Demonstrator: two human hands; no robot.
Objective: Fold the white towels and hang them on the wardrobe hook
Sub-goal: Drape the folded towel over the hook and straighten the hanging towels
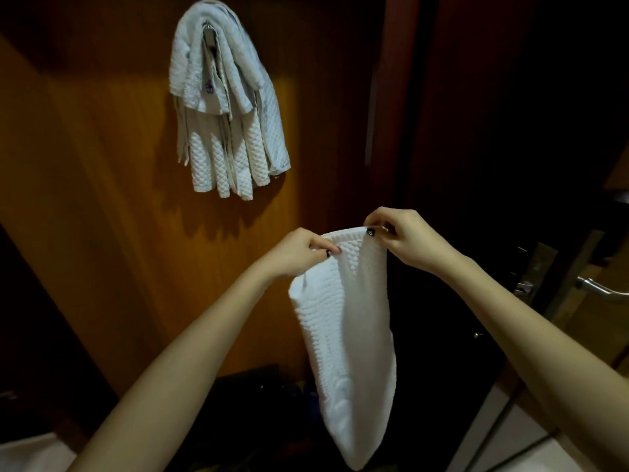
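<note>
Item: one white towel [343,321], waffle-textured, folded lengthwise into a narrow strip and hanging free in the air in front of the wardrobe panel [102,165]. Its top edge is stretched between the two hands, and its lower end tapers to a rounded point low in the view, between the forearms. Left hand [299,253]: fingers curled, thumb and fingertips pinching the towel's upper left corner, knuckles toward the camera. Right hand [401,236]: fingers curled, pinching the upper right corner. It sits slightly higher than the left hand, so the top edge slopes up to the right. The hands are near each other but not touching, with the towel's top edge spanning the gap. Item: hung towels [228,97], white, the same waffle weave, several folded strips draped together over the hook [209,37] high on the panel. They are up and to the left of the hands and well apart from the held towel. The exact number of strips cannot be told. Also present: a metal door handle [599,287] with a lock plate [534,267] on a door edge at right, beyond the right forearm.
</note>
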